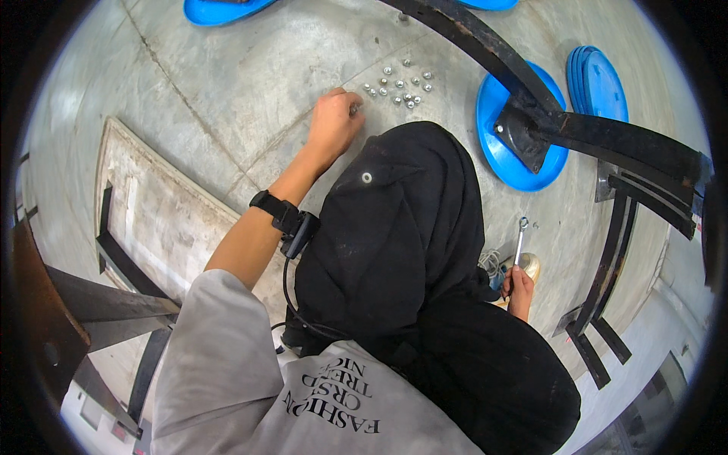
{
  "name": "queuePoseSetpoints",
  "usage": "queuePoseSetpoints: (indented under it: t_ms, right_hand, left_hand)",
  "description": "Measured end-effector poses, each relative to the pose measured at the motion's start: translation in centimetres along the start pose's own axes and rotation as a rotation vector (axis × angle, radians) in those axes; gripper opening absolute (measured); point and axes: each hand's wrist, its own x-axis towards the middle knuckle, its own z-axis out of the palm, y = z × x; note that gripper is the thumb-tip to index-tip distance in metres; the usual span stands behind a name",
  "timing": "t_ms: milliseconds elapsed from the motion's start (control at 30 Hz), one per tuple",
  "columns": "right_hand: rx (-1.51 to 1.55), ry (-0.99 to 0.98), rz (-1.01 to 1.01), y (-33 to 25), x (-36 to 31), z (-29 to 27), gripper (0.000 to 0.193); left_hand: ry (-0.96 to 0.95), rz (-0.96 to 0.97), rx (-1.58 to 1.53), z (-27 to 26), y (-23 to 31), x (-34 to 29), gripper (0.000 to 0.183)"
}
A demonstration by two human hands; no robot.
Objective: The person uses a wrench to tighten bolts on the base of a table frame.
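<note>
My left hand point(336, 121) is low over the concrete floor, its fingers curled together. Something small and greyish shows at the fingertips, too small to name. Just right of this hand lies a loose cluster of shiny metal nuts point(398, 99). Down at the right, beside my shoe point(531, 267), my right hand point(519, 288) grips a wrench point(520, 241) by its lower end. The wrench's ring end points away from me, and a small metal piece point(535, 225) lies near it. On my black-clad knee rests a pale washer point(367, 177).
A black metal frame point(622, 144) arches across the upper right, over a blue dish point(531, 178). Stacked blue dishes point(603, 87) stand beyond. At the left are a worn board point(140, 174) and dark metal beams point(114, 299). A cable point(287, 292) hangs from my left wrist's black device point(284, 220).
</note>
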Motion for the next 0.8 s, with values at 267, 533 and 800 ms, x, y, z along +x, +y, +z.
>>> queuePoseSetpoints:
  t_ms: [267, 533, 800]
  right_hand:
    - [-0.033, -0.02, 0.009, 0.0, 0.1, 0.0, 0.029]
    - [-0.048, 0.003, 0.003, 0.2, 0.1, 0.1, 0.031]
    - [-0.094, -0.037, 0.016, 0.0, 0.0, 0.1, 0.03]
  left_hand:
    - [-0.099, -0.028, 0.051, -0.5, 0.7, -0.2, 0.023]
    - [0.003, -0.003, -0.048, -0.6, 0.7, -1.6, 0.027]
    - [-0.015, 0.04, 0.024, -0.1, -0.1, -2.1, 0.019]
